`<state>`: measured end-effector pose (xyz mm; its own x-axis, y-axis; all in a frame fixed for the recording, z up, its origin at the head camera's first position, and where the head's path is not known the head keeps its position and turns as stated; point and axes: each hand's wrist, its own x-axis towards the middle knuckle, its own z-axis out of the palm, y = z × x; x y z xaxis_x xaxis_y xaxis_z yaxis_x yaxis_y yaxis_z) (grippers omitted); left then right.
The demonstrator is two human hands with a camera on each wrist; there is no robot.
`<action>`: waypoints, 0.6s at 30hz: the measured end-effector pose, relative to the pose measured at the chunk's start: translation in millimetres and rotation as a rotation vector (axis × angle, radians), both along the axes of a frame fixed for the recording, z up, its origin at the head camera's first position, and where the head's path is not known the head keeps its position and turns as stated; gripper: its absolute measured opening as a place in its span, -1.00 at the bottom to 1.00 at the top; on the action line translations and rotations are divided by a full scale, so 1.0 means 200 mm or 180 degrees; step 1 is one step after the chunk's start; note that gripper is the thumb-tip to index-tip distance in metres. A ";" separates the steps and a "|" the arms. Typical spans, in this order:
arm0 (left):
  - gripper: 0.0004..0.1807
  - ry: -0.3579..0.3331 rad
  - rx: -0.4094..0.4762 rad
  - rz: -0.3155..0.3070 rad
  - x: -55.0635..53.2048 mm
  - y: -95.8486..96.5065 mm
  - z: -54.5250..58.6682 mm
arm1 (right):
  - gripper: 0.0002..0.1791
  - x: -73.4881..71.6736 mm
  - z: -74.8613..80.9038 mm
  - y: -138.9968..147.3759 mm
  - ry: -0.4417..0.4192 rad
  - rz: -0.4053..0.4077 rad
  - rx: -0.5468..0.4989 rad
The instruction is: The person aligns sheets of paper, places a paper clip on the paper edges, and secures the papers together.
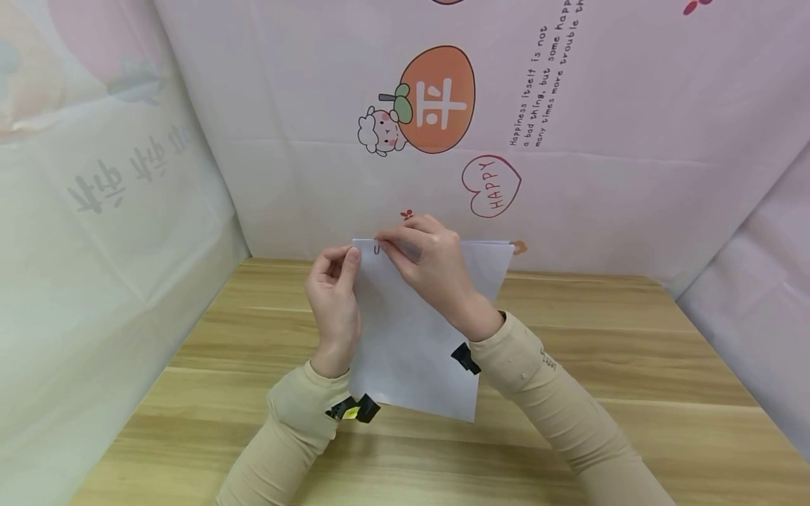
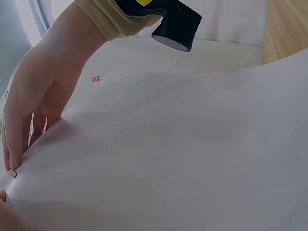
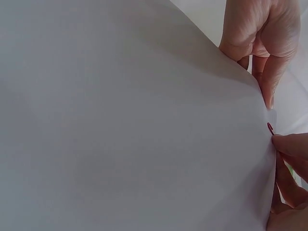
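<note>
White sheets of paper [image 1: 418, 330] are held up, leaning above the table, with more than one edge showing at the top right. My left hand [image 1: 335, 295] pinches their upper left corner between thumb and fingers. A small red paper clip [image 3: 270, 127] sits over the top edge, close to that corner, its loop lying on the near face. My right hand [image 1: 436, 263] pinches the clip's upper end at the edge. In the left wrist view the right hand [image 2: 38, 96] reaches down to the clip [image 2: 13, 173]; the left thumb [image 2: 7, 211] shows at the frame's border.
Beneath the paper is a wood-grain table [image 1: 601, 351]. A printed white cloth [image 1: 304, 105] hangs behind it, and pale cloth walls rise on both sides. Black wrist cameras [image 1: 467, 358] stick out from the sleeves near the paper's lower part.
</note>
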<state>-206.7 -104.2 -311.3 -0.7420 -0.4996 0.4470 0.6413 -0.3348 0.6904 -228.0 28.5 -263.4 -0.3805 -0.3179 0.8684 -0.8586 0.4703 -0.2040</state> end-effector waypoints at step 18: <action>-0.84 0.0090 0.0038 0.0034 0.01 0.02 0.00 | -0.90 0.00 -0.01 0.02 0.0025 0.0018 0.0074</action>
<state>-204.7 -100.5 -311.8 -0.7238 -0.5128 0.4616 0.6640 -0.3359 0.6681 -227.5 31.8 -265.0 -0.3717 -0.3401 0.8638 -0.8629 0.4699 -0.1863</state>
